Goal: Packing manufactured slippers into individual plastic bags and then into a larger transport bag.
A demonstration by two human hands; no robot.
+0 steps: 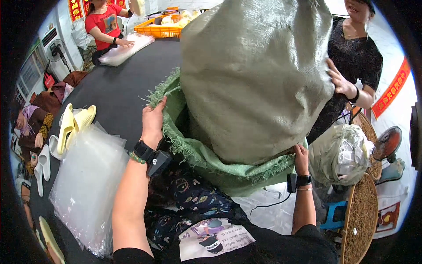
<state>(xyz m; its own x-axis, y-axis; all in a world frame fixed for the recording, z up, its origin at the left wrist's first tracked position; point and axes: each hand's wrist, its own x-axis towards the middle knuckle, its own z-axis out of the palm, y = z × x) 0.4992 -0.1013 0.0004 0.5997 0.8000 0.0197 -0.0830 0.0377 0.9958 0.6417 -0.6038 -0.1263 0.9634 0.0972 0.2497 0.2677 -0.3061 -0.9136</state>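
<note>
My left hand (153, 122) is closed on the frayed rim of a green woven sack (228, 172), at its left side. On the right, my right hand (301, 158) grips the same rim, its fingers partly hidden. A large, full grey-green woven sack (257, 83) bulges up out of the green sack's mouth, tilted and leaning over it. Its lower end is hidden inside. A co-worker's hand (340, 83) rests against the grey-green sack's right side.
Clear plastic bags (90, 185) and pale yellow slippers (72, 125) lie on the dark table (118, 88) at left. Beyond, a person in red handles plastic bags near an orange crate (160, 30). At right are a stuffed white sack (338, 154), a fan (387, 143) and round trays (360, 220).
</note>
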